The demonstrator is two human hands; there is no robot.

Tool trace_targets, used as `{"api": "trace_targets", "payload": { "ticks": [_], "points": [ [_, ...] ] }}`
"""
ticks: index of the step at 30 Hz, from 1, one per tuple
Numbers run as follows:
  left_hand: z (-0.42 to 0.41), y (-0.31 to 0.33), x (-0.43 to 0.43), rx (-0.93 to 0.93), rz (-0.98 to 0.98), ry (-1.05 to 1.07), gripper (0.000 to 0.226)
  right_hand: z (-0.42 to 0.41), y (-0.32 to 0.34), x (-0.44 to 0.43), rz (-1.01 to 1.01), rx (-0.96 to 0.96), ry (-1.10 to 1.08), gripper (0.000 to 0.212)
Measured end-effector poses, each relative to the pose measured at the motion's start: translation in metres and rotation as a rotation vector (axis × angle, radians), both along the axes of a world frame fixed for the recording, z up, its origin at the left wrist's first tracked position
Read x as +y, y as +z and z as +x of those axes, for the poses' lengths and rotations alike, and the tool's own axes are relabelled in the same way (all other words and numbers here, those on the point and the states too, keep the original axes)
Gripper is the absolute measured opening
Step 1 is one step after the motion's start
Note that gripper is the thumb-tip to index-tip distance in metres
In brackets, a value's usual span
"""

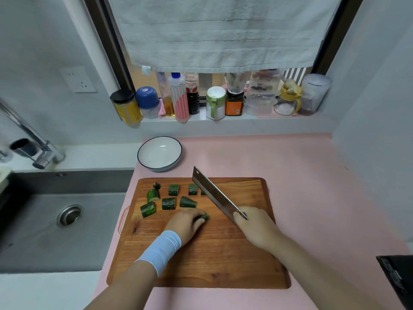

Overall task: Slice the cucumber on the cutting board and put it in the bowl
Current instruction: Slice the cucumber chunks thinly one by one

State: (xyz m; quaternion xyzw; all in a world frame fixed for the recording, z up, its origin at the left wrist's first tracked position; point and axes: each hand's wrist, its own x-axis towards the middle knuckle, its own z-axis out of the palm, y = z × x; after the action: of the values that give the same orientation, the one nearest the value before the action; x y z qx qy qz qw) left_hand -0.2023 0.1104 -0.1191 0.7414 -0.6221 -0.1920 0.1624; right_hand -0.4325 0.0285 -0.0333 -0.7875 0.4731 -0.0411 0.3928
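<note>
A wooden cutting board lies on the pink counter. Several dark green cucumber chunks are spread over its far left part. My left hand, with a pale blue wristband, grips a last cucumber piece near the board's middle; only the tip of the piece shows. My right hand holds the handle of a cleaver, whose blade points away and to the left, just right of the chunks. A white bowl with a dark rim stands empty behind the board's far left corner.
A steel sink with a tap lies left of the board. Jars and bottles line the window sill behind. A black object sits at the counter's right front edge. Bare pink counter extends right of the board.
</note>
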Motion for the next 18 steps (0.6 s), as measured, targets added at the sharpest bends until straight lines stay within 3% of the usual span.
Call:
{"api": "trace_targets", "payload": {
  "ticks": [5, 11, 14, 18],
  "points": [
    [-0.004, 0.0, 0.033, 0.032, 0.097, 0.214, 0.024, -0.007, -0.006, 0.011, 0.021, 0.071, 0.15, 0.041],
    [-0.008, 0.0, 0.063, 0.036, 0.043, 0.391, 0.021, 0.003, -0.009, 0.032, -0.037, 0.166, 0.229, 0.034],
    [-0.007, 0.0, 0.073, 0.053, -0.03, 0.383, 0.022, 0.011, -0.009, 0.043, -0.037, 0.197, 0.228, 0.033],
    [-0.006, -0.003, 0.083, 0.034, -0.045, 0.214, 0.028, 0.024, -0.009, 0.057, -0.055, 0.219, 0.206, 0.035]
  ]
}}
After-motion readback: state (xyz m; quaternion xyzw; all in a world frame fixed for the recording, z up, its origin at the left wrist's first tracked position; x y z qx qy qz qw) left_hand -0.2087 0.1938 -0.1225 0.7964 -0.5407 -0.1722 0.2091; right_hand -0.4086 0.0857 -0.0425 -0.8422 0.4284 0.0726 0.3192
